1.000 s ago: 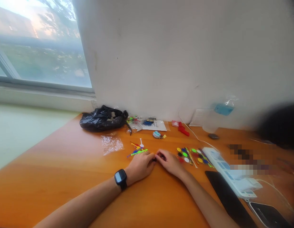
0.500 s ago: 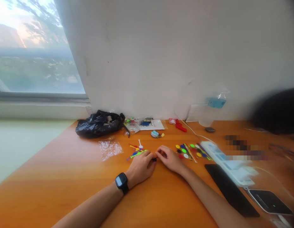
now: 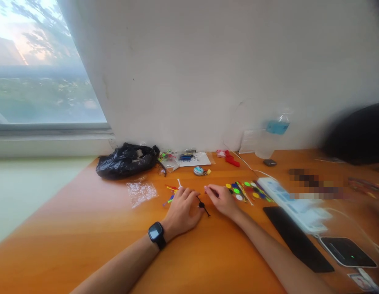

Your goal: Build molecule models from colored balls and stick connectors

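My left hand (image 3: 183,209), a black watch (image 3: 155,234) on its wrist, lies on the orange table (image 3: 85,228) with fingers stretched forward over a small pile of coloured plastic sticks (image 3: 171,193). A black stick with a small disc on it (image 3: 203,206) lies on the table beside its thumb, between the two hands. My right hand (image 3: 222,201) rests just to the right with its fingers curled together at the tips; what they pinch is too small to name. Right of it lie several coloured discs and sticks (image 3: 243,190).
A black plastic bag (image 3: 124,160), a clear bag (image 3: 142,190), small packets (image 3: 193,159) and a red piece (image 3: 231,159) sit toward the wall. A water bottle (image 3: 273,134), white power strip (image 3: 289,201) and two dark flat devices (image 3: 298,241) (image 3: 347,251) lie right. Another person's dark blurred shape (image 3: 357,134) is far right.
My hands have drawn apart. The black stick that was between their fingertips now lies on the table. My left fingers have stretched forward over the coloured sticks. The view has shifted slightly.
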{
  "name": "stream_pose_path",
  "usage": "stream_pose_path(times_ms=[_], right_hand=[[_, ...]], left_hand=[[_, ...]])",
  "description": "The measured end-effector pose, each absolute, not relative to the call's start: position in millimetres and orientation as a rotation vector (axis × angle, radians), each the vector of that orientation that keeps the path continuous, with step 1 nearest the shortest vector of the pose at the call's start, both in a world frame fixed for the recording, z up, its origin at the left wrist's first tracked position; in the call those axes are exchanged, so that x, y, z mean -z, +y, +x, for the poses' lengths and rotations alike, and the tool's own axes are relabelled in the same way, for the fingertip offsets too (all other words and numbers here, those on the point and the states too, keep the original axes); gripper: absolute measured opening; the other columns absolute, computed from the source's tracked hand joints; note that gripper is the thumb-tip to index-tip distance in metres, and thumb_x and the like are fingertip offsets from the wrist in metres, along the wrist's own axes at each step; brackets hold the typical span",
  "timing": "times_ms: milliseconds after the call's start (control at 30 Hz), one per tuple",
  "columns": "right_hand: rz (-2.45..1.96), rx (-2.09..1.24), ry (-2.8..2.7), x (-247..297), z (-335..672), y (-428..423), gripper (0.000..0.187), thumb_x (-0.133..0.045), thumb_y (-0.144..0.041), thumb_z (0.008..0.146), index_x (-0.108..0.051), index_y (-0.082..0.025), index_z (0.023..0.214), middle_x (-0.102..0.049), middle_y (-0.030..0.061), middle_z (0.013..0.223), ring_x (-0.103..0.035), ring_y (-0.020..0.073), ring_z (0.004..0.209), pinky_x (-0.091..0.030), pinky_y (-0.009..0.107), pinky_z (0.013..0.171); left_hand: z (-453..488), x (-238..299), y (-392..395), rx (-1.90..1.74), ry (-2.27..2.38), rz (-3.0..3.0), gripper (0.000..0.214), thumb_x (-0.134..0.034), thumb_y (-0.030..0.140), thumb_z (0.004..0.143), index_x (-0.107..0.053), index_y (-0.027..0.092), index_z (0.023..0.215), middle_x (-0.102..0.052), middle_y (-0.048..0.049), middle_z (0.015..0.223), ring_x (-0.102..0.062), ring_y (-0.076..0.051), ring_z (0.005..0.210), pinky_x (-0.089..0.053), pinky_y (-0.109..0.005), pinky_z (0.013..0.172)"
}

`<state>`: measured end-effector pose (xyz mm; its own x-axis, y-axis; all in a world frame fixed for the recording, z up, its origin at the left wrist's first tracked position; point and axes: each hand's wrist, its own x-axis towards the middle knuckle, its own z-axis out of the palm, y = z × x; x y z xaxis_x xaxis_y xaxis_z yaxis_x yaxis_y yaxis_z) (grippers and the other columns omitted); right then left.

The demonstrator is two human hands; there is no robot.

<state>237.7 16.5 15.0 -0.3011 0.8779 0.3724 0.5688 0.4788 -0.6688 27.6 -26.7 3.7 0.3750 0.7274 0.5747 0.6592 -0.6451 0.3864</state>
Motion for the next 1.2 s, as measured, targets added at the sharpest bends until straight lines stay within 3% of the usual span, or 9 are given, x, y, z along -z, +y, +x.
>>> stream_pose_path(times_ms=[267, 467, 533, 633, 733, 933, 1100, 1200], right_hand=[[-1.210, -0.552, -2.143, -12.5, 233.9, 13.5, 0.038, -0.047, -0.045, 0.106, -0.062, -0.022, 0.080, -0.063, -0.0007, 0.068, -0.054, 0.0162, 0.062, -0.036, 0.029, 0.062], [-1.118, -0.542, -2.081, -14.4, 234.2, 15.4, 0.029, -0.047, -0.043, 0.106, -0.068, -0.023, 0.099, -0.072, 0.0039, 0.095, -0.064, 0.0200, 0.084, -0.047, 0.032, 0.078], [-1.105, -0.554, -2.081, -15.5, 234.7, 15.1, 0.029, -0.047, -0.042, 0.107, -0.067, -0.023, 0.099, -0.071, 0.0041, 0.097, -0.065, 0.0204, 0.087, -0.047, 0.032, 0.080], [-1.089, -0.601, -2.098, -16.7, 234.5, 13.7, 0.031, -0.045, -0.043, 0.108, -0.067, -0.023, 0.097, -0.071, 0.0036, 0.097, -0.065, 0.0202, 0.089, -0.047, 0.031, 0.082], [-1.075, -0.638, -2.138, -16.9, 233.5, 12.4, 0.035, -0.042, -0.044, 0.109, -0.066, -0.024, 0.095, -0.071, 0.0035, 0.094, -0.064, 0.0198, 0.087, -0.047, 0.031, 0.081], [-1.173, -0.583, -2.115, -16.6, 234.0, 11.7, 0.042, -0.039, -0.051, 0.107, -0.069, -0.024, 0.096, -0.073, 0.0036, 0.085, -0.066, 0.0206, 0.076, -0.049, 0.031, 0.074], [-1.283, -0.547, -2.011, -14.5, 237.1, 14.1, 0.045, -0.041, -0.057, 0.105, -0.071, -0.024, 0.109, -0.072, 0.0033, 0.072, -0.066, 0.0217, 0.064, -0.049, 0.030, 0.065], [-1.298, -0.497, -2.011, -12.6, 237.3, 15.6, 0.045, -0.042, -0.056, 0.104, -0.072, -0.023, 0.110, -0.067, 0.0018, 0.065, -0.061, 0.0202, 0.057, -0.045, 0.030, 0.059]], left_hand=[[25.9, -6.6, -30.2, -1.048, 1.142, 2.467, 0.024, -0.064, 0.039, 0.095, -0.063, 0.024, 0.114, -0.067, -0.0086, 0.103, -0.060, -0.028, 0.099, -0.047, -0.046, 0.094], [21.9, -8.1, -30.3, -0.924, 0.849, 2.397, 0.052, -0.072, 0.046, 0.089, -0.057, 0.025, 0.134, -0.066, -0.0111, 0.126, -0.064, -0.028, 0.112, -0.052, -0.042, 0.098], [22.4, -9.2, -30.1, -0.937, 0.824, 2.393, 0.041, -0.071, 0.042, 0.090, -0.062, 0.025, 0.126, -0.068, -0.0108, 0.123, -0.066, -0.027, 0.110, -0.053, -0.041, 0.097], [24.5, -10.1, -29.4, -0.973, 0.779, 2.415, 0.013, -0.065, 0.036, 0.095, -0.068, 0.023, 0.098, -0.070, -0.0097, 0.112, -0.068, -0.025, 0.105, -0.054, -0.039, 0.093], [26.6, -8.7, -28.1, -1.016, 0.786, 2.450, 0.015, -0.064, 0.032, 0.095, -0.064, 0.023, 0.084, -0.071, -0.0088, 0.109, -0.067, -0.024, 0.105, -0.053, -0.038, 0.093], [24.8, -6.4, -26.8, -1.219, 1.231, 2.372, 0.009, -0.062, 0.033, 0.098, -0.065, 0.024, 0.096, -0.069, -0.0059, 0.093, -0.062, -0.023, 0.091, -0.049, -0.039, 0.085], [19.1, -9.3, -29.0, -1.277, 1.288, 2.229, 0.025, -0.038, 0.032, 0.110, -0.062, 0.024, 0.110, -0.069, -0.0051, 0.103, -0.061, -0.022, 0.097, -0.047, -0.038, 0.090], [18.0, -9.2, -29.8, -1.274, 1.274, 2.212, 0.027, -0.035, 0.033, 0.110, -0.060, 0.024, 0.116, -0.069, -0.0057, 0.108, -0.061, -0.022, 0.102, -0.047, -0.038, 0.093]])
